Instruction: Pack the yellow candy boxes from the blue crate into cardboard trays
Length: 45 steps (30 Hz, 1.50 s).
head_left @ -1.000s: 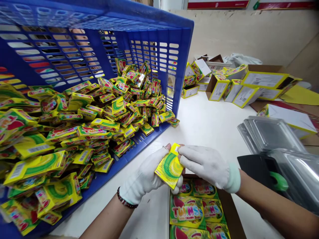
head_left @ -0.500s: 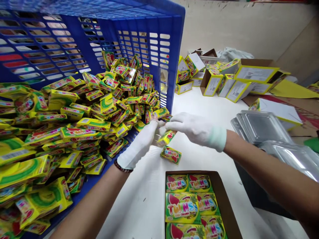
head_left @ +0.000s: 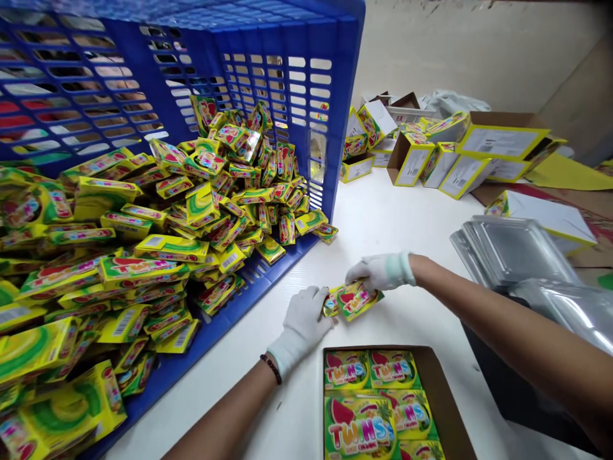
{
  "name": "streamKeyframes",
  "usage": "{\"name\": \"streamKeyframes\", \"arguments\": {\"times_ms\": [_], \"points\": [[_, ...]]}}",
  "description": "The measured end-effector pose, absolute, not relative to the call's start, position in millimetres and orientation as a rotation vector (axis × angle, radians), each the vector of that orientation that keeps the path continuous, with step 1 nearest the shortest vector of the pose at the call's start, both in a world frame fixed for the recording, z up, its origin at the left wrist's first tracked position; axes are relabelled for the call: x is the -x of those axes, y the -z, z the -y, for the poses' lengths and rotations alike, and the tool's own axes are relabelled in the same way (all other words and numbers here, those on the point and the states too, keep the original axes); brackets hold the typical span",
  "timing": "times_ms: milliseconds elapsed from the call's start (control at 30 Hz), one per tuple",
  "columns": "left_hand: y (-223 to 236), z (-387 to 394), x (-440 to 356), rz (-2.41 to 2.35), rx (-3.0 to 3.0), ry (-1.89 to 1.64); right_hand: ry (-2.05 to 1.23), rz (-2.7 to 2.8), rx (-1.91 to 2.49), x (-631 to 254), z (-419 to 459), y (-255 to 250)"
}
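Both hands wear white gloves and meet above the white table. My right hand (head_left: pixel 378 271) is closed on the upper edge of a yellow-green candy box (head_left: pixel 355 301) marked with a watermelon and coloured letters. Left of it, my left hand (head_left: pixel 305 319) has its fingers closed at a second small box (head_left: pixel 330 303), of which only part shows. The two boxes touch or nearly touch. Just below stands an open carton (head_left: pixel 447 399) holding rows of "Twins" boxes (head_left: pixel 359 425), with a bare brown strip along its right side.
A blue crate (head_left: pixel 352 70) on its side spills a large heap of candy boxes (head_left: pixel 158 246) at the left. Empty display cartons (head_left: pixel 502 137) are piled at the back right. Clear plastic trays (head_left: pixel 522 249) are stacked beside my right forearm.
My hands have moved from the crate's edge toward the open carton, bringing candy boxes along. The box that lay loose on the table is no longer seen separately there.
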<state>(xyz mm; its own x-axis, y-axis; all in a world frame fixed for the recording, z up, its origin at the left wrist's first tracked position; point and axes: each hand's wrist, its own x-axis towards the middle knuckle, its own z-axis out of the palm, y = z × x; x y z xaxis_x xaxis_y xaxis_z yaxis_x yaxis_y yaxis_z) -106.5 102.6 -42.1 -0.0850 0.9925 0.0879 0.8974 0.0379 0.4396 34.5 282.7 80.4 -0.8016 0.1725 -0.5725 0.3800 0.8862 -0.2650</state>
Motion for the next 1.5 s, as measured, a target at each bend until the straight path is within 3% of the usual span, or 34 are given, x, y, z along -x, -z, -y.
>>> {"name": "streamKeyframes", "arguments": {"times_ms": [167,267,433,533,600,700,767,867,967,1067,1167,1300,1367,1500], "points": [[20.0,-128.9,130.3,-2.224,-1.947,-0.845,0.949,-2.366,-0.764,-99.7,-321.9,-56.4],[-11.4,-173.5,155.6,-2.498,-1.988,-0.621,1.095,-2.258,-0.897,-122.6,-330.7,-34.7],[-36.6,-245.8,180.1,-2.685,-1.970,-0.153,0.562,-2.568,-0.845,-111.1,-306.9,-14.7],[-36.4,-255.6,181.2,-2.713,-1.906,-0.121,0.346,-2.958,-0.463,-78.8,-277.7,-11.2],[-37.1,-246.4,177.9,-2.715,-1.915,-0.122,0.300,-3.026,-0.121,-54.0,-261.4,-8.7],[-39.4,-217.5,171.5,-2.655,-2.002,-0.196,0.235,-3.036,0.054,-28.0,-252.6,-11.8],[-38.2,-193.7,167.4,-2.583,-1.953,-0.444,0.337,-3.130,-0.066,-26.6,-257.9,-23.3],[-28.2,-158.5,156.8,-2.253,-1.468,-0.991,0.783,-3.176,-0.617,-51.1,-272.2,-47.2],[-10.6,-131.5,135.2,-1.641,-0.880,-1.251,1.373,-2.695,-1.208,-92.3,-279.3,-54.3],[4.7,-118.7,110.0,-1.291,-0.605,-1.279,1.705,-2.120,-1.596,-130.3,-274.2,-34.3],[8.0,-118.6,94.6,-1.251,-0.564,-1.266,1.727,-1.881,-1.713,-154.3,-264.5,-11.8],[-9.2,-131.3,85.8,-1.223,-0.572,-1.238,1.123,-2.278,-1.730,-161.1,-255.5,-21.3],[-22.8,-140.5,77.9,-1.187,-0.630,-1.243,1.017,-2.548,-1.670,-154.2,-253.2,-39.2],[-43.6,-152.7,54.3,-1.132,-0.856,-1.203,1.684,-2.759,-1.268,-135.0,-256.1,-66.6]]}}
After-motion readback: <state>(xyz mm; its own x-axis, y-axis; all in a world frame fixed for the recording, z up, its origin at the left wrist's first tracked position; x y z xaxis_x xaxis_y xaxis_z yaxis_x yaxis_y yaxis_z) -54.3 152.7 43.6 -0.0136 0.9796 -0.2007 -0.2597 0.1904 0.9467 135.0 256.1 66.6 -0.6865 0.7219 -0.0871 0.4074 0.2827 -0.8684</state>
